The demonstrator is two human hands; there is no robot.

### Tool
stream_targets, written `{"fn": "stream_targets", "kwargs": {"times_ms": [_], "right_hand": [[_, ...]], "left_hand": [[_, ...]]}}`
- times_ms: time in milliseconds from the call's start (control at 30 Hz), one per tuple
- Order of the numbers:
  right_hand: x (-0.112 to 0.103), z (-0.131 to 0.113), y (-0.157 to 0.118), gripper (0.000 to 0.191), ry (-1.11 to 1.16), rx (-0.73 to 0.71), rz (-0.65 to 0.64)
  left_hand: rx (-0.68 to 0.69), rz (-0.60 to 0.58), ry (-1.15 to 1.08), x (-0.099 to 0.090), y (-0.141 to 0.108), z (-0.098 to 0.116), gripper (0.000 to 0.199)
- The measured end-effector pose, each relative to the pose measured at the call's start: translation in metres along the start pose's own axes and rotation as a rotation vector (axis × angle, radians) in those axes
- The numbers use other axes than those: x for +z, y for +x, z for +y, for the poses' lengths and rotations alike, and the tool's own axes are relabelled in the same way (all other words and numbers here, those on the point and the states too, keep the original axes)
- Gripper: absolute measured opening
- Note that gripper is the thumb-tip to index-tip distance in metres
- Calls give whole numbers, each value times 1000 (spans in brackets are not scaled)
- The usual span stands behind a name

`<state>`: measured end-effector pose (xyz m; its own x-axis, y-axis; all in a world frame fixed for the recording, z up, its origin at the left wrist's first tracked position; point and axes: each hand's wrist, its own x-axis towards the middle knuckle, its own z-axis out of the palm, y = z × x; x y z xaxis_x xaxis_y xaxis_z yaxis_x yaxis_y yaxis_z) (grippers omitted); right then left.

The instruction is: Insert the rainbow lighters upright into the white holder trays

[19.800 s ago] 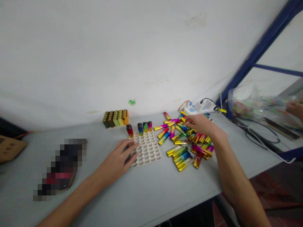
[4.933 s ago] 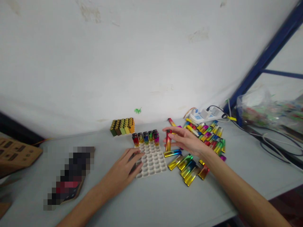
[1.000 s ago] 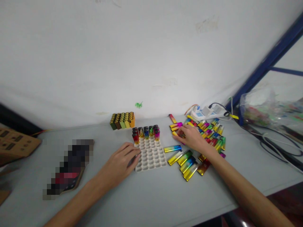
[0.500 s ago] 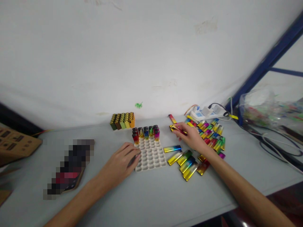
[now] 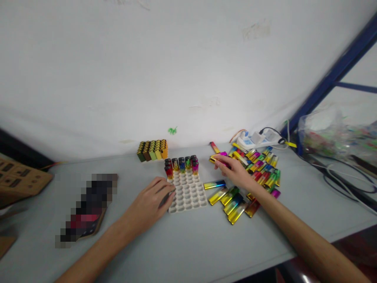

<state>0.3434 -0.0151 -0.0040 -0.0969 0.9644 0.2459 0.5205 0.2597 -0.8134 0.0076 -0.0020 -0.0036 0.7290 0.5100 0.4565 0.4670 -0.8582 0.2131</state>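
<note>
My left hand (image 5: 154, 196) rests at the left edge of a white tray (image 5: 203, 192) with rows of oval holes, its fingers curled and closed against that edge. Several lighters (image 5: 182, 165) with black tops and shiny coloured bodies stand upright in the tray's far rows. The near rows of holes hold none. Over to the right, my right hand (image 5: 231, 167) has its thumb and fingers pinched on a gold lighter (image 5: 212, 158), partly covered by the fingers. Around and under that wrist lie many shiny two-toned lighters (image 5: 235, 212), flat on the table.
A block of upright yellow and green lighters (image 5: 152, 151) stands near the wall. A white power strip (image 5: 259, 139) with cables lies behind the pile. On the left are a blurred-out dark object (image 5: 91, 208) and a cardboard box (image 5: 23, 179). Plastic bags (image 5: 326, 133) sit far right.
My right hand has shifted slightly left and lower, and a magenta-ended lighter now shows beside its fingers. The left hand and the tray stay where they were.
</note>
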Motion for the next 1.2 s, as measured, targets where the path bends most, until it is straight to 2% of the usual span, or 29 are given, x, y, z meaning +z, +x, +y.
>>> {"fn": "stream_targets", "kwargs": {"times_ms": [233,400,567,733,800,1033,1200], "right_hand": [[0,0,-1,35,-53,11,155],[4,5,0,39,-10,2,77],[9,-4,-1,47,-73,-60,99],[15,-7,-3,44,211,71,-60],[17,-3,-3,42,253,102,-61],[20,-2,-5,56,-34,94,104],[23,-5,-6,46,-143,105,180]], "left_hand": [[18,-3,9,1,-1,-1,16],[9,5,7,0,0,0,16],[4,-9,6,-1,0,1,16],[1,-6,2,0,-1,0,17],[1,-4,0,0,0,0,18],[0,-7,2,0,0,0,17],[5,-5,3,0,1,0,18]]}}
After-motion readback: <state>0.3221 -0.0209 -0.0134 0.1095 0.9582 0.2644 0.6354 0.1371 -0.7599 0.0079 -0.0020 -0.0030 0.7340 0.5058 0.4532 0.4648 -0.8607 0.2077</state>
